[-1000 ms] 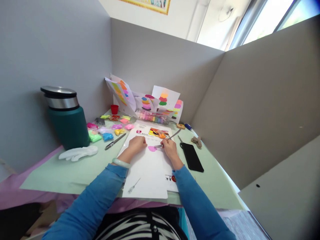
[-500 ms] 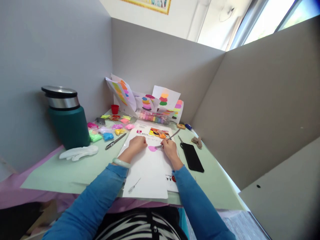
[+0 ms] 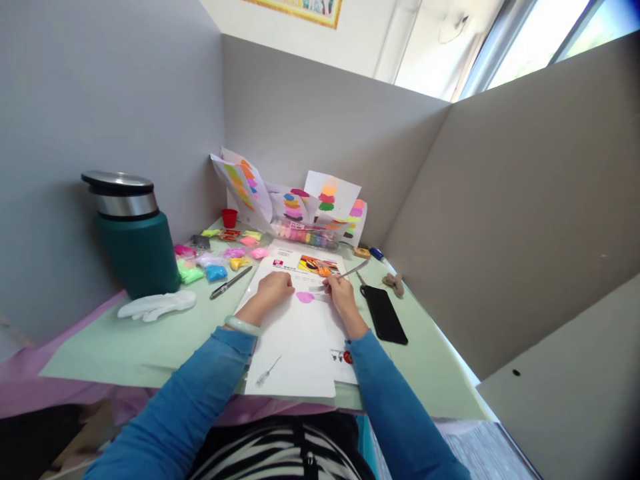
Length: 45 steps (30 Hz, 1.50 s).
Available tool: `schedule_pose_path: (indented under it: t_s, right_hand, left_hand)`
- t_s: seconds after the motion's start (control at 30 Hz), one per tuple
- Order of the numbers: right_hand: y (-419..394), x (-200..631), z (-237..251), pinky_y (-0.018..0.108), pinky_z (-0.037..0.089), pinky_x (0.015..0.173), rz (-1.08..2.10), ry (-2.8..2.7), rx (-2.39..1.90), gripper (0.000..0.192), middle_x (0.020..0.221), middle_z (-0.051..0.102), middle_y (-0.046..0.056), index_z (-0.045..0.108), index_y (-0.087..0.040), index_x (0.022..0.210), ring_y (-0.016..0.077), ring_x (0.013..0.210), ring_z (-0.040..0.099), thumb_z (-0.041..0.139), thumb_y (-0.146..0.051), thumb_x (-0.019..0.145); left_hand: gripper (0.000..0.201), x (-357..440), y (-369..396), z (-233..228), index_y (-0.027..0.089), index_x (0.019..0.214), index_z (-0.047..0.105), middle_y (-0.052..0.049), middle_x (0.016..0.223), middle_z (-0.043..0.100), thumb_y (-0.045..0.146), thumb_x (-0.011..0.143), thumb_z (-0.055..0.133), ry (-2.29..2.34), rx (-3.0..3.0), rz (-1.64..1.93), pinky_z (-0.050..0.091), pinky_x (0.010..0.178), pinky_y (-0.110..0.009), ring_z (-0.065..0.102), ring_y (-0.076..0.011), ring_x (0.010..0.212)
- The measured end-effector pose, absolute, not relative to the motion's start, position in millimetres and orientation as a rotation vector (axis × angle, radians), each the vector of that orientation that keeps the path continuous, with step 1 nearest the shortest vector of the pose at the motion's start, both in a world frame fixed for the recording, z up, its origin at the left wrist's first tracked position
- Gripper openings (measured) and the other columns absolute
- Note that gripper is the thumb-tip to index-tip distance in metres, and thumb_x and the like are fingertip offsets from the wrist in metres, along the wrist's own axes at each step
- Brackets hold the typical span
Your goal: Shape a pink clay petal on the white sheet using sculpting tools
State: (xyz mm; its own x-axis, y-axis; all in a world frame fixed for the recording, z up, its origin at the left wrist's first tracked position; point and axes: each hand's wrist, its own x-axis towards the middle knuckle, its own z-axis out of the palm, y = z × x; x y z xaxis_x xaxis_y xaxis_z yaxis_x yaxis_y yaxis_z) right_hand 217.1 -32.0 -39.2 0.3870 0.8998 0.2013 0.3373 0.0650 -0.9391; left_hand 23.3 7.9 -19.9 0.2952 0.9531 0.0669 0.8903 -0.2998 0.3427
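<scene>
Paper sheet (image 3: 295, 347) lay flat under both hands | left hand (image 3: 275, 288) rested curled in a loose fist on it, just left of pink clay patch (image 3: 305, 297) | right hand (image 3: 340, 293) pinched metal tool (image 3: 350, 271), clay just left of its fingertips | black phone (image 3: 383, 313) lay right of right hand

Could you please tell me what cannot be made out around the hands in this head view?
- Metal tool: its working end near the pink clay is motion-blurred.
- Right hand: its grip is hidden by its own fingers.
- Left hand: fist hides its palm.
- Sheet: print too small.
</scene>
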Motion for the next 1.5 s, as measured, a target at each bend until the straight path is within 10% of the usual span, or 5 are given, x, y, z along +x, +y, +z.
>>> schedule_pose_path:
  t_s: [0.27,1.5]
  right_hand:
    - [-36,216,-29,0.020,0.028,0.039,1.014,-0.951,-1.067,0.031,0.064,0.058,-0.002,0.051,-0.020,0.079,0.0103,0.049,0.049,0.066,-0.043,0.064]
    - [-14,207,-46,0.024,0.035,0.054,0.508,-1.554,-1.468,0.016,0.055,0.056,-0.002,0.064,-0.017,0.067,0.0125,0.055,0.050,0.060,-0.031,0.070]
  left_hand:
    - [0.019,22,7,-18,0.022,0.084,0.068,-0.006,0.094,0.071,0.030,0.072,0.056,1.665,2.343,0.368,0.046,0.067,-0.026,0.063,-0.0214,0.089]
    - [0.019,23,0,-14,0.021,0.083,0.069,-0.006,0.091,0.071,0.029,0.073,0.055,1.609,2.372,0.364,0.044,0.066,-0.026,0.063,-0.0201,0.083]
